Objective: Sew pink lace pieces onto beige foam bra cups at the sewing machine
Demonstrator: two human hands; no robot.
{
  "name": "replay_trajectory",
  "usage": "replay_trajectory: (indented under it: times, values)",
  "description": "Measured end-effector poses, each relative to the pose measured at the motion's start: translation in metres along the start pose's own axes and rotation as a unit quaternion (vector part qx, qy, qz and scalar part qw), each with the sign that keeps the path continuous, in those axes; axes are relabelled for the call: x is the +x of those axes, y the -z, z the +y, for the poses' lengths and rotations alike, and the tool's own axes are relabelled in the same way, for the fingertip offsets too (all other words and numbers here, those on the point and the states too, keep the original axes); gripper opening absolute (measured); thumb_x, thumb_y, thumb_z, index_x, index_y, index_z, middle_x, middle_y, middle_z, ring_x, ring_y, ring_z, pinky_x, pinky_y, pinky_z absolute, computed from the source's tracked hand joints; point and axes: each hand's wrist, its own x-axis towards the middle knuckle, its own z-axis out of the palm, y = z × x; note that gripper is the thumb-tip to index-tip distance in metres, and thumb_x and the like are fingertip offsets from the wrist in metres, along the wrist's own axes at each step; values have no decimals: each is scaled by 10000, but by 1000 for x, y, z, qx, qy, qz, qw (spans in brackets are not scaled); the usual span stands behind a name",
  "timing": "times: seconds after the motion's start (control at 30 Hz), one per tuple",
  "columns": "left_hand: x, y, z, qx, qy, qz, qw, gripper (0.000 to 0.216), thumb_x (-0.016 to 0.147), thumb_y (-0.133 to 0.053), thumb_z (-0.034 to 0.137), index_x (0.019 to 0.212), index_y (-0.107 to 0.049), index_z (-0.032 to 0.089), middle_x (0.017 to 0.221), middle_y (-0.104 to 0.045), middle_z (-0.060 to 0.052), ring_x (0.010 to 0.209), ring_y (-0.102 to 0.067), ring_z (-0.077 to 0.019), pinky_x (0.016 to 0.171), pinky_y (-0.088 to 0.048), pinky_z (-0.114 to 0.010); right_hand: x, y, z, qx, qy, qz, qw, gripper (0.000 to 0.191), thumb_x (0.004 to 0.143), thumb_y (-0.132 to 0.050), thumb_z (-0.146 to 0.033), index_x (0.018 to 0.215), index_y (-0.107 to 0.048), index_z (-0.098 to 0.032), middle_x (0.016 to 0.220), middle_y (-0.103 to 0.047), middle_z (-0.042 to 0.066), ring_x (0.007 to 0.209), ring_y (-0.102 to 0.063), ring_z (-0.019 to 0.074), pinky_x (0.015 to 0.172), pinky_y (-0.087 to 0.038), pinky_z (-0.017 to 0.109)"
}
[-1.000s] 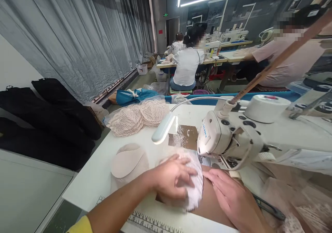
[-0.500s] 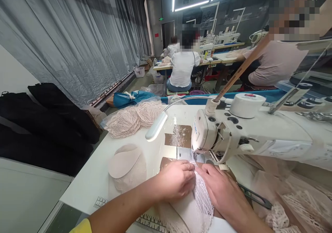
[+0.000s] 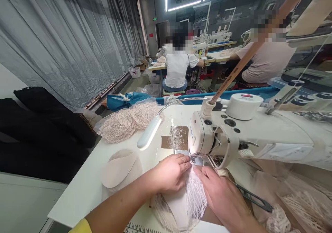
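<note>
My left hand (image 3: 169, 172) and my right hand (image 3: 220, 195) press side by side on a piece of white lace mesh over a pale foam cup (image 3: 186, 200), fingers curled on the fabric. Their fingertips meet right at the presser foot (image 3: 199, 161) of the white sewing machine (image 3: 233, 136). The fabric's front edge lies under the needle area. A stack of beige foam cups (image 3: 120, 167) sits to the left of my left hand on the white table (image 3: 85, 191).
A pile of pink lace pieces (image 3: 129, 120) lies at the table's far left. A white gooseneck lamp (image 3: 149, 136) hangs over the work. Black snips (image 3: 252, 198) lie to the right, with more lace (image 3: 306, 205) beyond. Other people sit sewing at tables behind. Black bundles (image 3: 44, 129) lie left.
Both hands slid the lace and cup forward from the table's front to the presser foot. The left hand went from lying flat on the bundle to pinching its edge.
</note>
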Motion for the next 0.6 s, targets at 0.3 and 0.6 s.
replay_trajectory:
  times: [0.3,0.6]
  values:
    - [-6,11,-6,18,-16,-6,1000,425,805,-504,175,1217,-588,114,1333,-543,-126,1208,-500,-261,1028,-399,-384,-4,-1,3,68,17,21,997,385,877,-370,-91,1088,-669,-211,852,-678,37,583,-573,159,536,-395,298]
    - [-20,-10,34,52,61,45,996,169,865,-491,220,732,-574,157,765,-614,-54,783,-530,-189,757,-422,-325,-7,38,16,132,60,-32,989,322,895,-368,-136,1001,-659,-225,884,-712,49,756,-668,163,631,-512,254]
